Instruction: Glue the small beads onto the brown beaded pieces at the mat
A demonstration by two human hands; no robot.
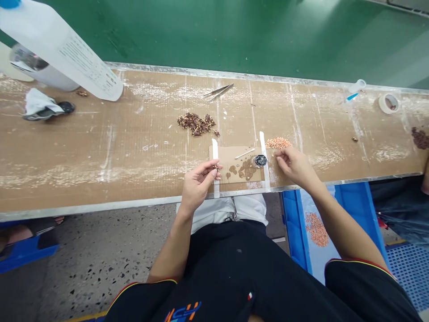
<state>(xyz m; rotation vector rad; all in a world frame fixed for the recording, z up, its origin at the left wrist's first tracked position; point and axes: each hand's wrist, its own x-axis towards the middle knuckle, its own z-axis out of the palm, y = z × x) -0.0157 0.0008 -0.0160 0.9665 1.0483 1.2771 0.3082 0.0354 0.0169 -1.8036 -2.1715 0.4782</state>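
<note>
My left hand (197,181) pinches a small brown part (215,167) between thumb and fingers, just above the left tape strip of a stained cardboard piece (234,156). My right hand (291,163) rests on the bench with its fingertips at the edge of a pile of small orange parts (278,143); whether it grips one is hidden. A small black cap (260,160) and a cotton swab (244,154) lie on the cardboard between my hands. A pile of dark brown parts (196,123) sits farther back.
Tweezers (217,91) lie behind the brown pile. A big white bottle (60,49) leans at the far left over a cloth (40,107). A tape roll (389,103) sits far right. A blue crate (295,228) with orange parts stands below the bench edge (100,206).
</note>
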